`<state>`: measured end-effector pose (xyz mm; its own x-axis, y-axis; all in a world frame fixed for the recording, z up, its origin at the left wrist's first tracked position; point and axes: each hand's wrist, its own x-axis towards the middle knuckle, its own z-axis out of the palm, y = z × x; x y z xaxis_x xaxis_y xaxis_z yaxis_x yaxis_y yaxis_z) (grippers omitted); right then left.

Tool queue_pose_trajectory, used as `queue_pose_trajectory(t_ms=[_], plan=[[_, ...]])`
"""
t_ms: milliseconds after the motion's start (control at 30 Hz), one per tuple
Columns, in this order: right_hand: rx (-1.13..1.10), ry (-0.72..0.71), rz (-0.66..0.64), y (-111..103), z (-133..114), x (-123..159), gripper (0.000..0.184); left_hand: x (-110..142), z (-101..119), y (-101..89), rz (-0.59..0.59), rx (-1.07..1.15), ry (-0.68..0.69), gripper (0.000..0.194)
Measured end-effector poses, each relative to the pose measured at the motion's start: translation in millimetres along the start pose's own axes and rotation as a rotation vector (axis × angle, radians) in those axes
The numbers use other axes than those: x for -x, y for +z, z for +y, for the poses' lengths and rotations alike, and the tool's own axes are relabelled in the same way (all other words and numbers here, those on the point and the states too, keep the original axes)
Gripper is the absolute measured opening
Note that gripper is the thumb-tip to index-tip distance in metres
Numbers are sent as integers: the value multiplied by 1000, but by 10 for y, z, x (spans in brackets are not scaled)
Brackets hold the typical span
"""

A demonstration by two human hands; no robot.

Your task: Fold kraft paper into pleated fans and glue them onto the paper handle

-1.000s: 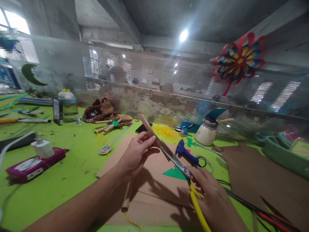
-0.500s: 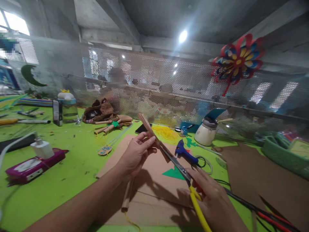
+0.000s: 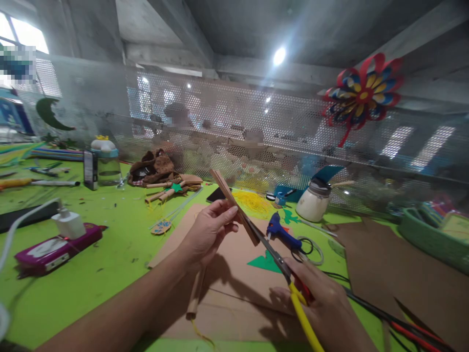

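layered brown strip (image 3: 222, 186), raised above the middle of a lime-green worktop (image 3: 120, 244), slanting from a low end beside the scissors (image 3: 280, 264) to a high end toward the far edge. closest to the near edge, a risk of knocking the rolled tube (image 3: 195, 293) or catching its yellow thread (image 3: 201, 332) on lowering the left forearm (image 3: 135, 293). a little farther in, likeliest trouble at the blades: laid against the lower half of the strip and aimed toward the left hand (image 3: 210, 230), so perhaps a nicked finger if pushed too deep, or a crooked cut for want of firm support in mid-air. also possibly slipping layers under too light a pinch. past the green paper (image 3: 266, 263), maybe a bump against the glue gun (image 3: 282, 232) from a wide swing; cannot tell whether hot. as for pose, right hand (image 3: 318, 288) in from the near right corner, curled around the handles, blade gap too fine to judge. left forearm in from the near left corner, wrist lifted, thumb on the near face and fingers bent behind, pinching the strip about midway.
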<state>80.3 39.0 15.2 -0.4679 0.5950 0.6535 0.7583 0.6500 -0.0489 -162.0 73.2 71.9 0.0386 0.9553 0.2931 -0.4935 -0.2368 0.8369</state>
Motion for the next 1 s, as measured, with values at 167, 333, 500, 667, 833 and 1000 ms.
queue_pose_trajectory(t_ms=[167, 333, 500, 667, 833, 1000], plan=[[-21, 35, -14, 6, 8, -6, 37, 14, 4, 26, 12, 1, -16, 13], [-45, 32, -14, 3, 0, -33, 36, 40, -9, 70, 16, 22, -35, 16], [-46, 39, 12, -1, -21, -49, 38, 57, -51, 76, 3, 40, -31, 16], [-37, 17, 12, 9, 1, -26, 40, 63, -69, 73, -2, 32, -26, 15], [-43, -20, 40, 7, 5, -19, 40, 57, -71, 80, -4, 37, 0, 15], [-79, -43, 66, -10, -37, -47, 36, 58, -67, 93, -5, 35, -2, 14]])
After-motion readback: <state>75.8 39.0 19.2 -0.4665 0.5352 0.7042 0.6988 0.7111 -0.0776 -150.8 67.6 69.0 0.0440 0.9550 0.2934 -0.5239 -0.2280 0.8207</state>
